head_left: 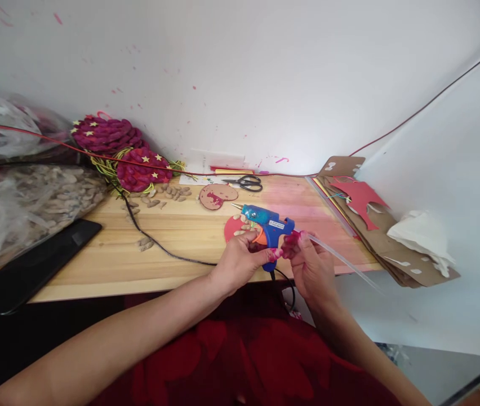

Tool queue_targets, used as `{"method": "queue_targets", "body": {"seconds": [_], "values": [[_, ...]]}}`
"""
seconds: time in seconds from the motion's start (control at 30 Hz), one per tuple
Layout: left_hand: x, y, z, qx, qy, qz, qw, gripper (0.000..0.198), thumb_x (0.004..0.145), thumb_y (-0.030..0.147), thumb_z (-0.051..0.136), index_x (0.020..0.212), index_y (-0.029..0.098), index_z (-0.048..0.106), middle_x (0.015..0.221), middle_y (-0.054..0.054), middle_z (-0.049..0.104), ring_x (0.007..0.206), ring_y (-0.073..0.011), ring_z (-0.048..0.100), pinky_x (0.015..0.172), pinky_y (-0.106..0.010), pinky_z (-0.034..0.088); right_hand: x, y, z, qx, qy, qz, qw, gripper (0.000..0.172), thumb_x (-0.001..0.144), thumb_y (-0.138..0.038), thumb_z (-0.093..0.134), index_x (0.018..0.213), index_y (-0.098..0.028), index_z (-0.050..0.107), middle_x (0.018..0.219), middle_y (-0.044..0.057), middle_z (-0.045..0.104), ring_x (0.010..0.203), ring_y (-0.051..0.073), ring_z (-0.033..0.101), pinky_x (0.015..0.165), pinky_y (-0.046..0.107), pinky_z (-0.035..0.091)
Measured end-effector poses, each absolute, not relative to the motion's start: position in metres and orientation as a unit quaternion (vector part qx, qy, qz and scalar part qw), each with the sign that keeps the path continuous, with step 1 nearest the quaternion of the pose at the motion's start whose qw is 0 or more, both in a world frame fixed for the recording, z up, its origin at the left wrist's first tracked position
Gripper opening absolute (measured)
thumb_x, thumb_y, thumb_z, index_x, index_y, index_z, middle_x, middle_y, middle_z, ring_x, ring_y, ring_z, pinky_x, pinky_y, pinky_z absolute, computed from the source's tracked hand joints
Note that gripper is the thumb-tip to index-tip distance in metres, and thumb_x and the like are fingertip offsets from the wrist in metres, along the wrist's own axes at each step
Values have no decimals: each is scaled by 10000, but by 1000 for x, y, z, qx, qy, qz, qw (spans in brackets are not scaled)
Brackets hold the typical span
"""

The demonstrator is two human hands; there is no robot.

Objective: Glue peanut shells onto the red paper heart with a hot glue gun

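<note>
A blue glue gun (274, 226) with an orange trigger is held over the table's front edge, its nozzle pointing up and left. My left hand (242, 256) is closed around its handle. My right hand (311, 262), fingertips stained pink, pinches a long clear glue stick (343, 260) at the back of the gun. The stick's near end seems to enter the gun, though my fingers partly hide it. Under the gun lies a red cut-out (230, 230) with several peanuts on it, partly covered by the gun and my left hand.
Black scissors (250, 182) and a brown, red-stained cut-out (218, 196) lie behind the gun. Loose peanuts (176, 193), purple-red peanut crafts (145, 169), a bag of peanuts (54, 192) and a black phone (37, 265) are leftward. Cardboard (362, 248) with white tissue (423, 237) stands right. A black cord (159, 248) crosses the table.
</note>
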State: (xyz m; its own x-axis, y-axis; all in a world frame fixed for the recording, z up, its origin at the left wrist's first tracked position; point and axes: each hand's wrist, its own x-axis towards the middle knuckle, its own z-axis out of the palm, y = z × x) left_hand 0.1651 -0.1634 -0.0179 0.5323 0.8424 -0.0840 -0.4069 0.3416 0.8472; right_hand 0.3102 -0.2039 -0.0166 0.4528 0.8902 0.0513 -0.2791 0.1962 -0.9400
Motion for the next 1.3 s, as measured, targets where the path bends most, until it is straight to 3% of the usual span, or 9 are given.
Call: {"method": "queue_targets", "body": {"seconds": [0.23,0.4,0.57,0.7,0.8,0.93,1.17,1.3], "values": [[164,-160,-17,430,324,408,737,482,563,379,950,949,146,779,869,-63,742,750,-162,641,715,-272,511,301,-210,-18,-487,-364,498,618,359,811,-504,792,1006,-244,640,899,-12,697,720,135,668,633,272,575],[162,-157,-22,474,331,387,718,487,563,392,946,947,149,770,829,-52,740,716,-159,620,679,-267,500,298,-207,-17,-464,-398,528,589,345,890,-499,707,1131,-263,636,1033,22,748,756,160,700,652,291,575],[160,-158,-23,493,295,374,728,446,592,379,936,946,153,784,903,-60,762,814,-184,661,762,-284,525,297,-204,-14,-474,-351,557,585,330,799,-460,812,985,-208,710,893,23,767,623,120,633,548,225,502],[153,-159,-21,452,271,358,771,422,614,392,927,927,147,784,897,-49,767,827,-164,676,802,-273,533,297,-205,-14,-476,-308,560,604,339,750,-438,858,968,-201,751,850,18,765,615,108,632,554,210,523],[145,-154,-23,402,309,376,775,431,596,409,936,882,137,763,841,-25,751,709,-107,648,714,-233,533,299,-206,-14,-477,-286,557,617,351,718,-436,881,948,-200,758,807,3,753,598,101,638,557,208,551],[137,-141,-21,385,366,444,721,449,595,443,929,786,126,676,701,11,686,579,-58,563,521,-164,435,301,-207,-11,-478,-265,563,620,368,701,-460,886,902,-190,736,732,-9,736,550,99,643,517,196,546],[143,-130,-4,352,341,482,726,614,459,327,984,899,151,594,765,26,692,633,-95,636,584,-210,517,298,-210,-10,-458,-252,606,599,365,722,-462,869,918,-188,728,702,-1,737,540,117,663,514,204,556],[143,-125,-11,353,349,475,727,590,488,308,962,931,149,605,766,4,707,647,-119,668,570,-210,509,299,-209,-13,-446,-240,604,616,337,744,-432,861,941,-189,737,727,-4,739,564,103,657,541,196,569]]}}
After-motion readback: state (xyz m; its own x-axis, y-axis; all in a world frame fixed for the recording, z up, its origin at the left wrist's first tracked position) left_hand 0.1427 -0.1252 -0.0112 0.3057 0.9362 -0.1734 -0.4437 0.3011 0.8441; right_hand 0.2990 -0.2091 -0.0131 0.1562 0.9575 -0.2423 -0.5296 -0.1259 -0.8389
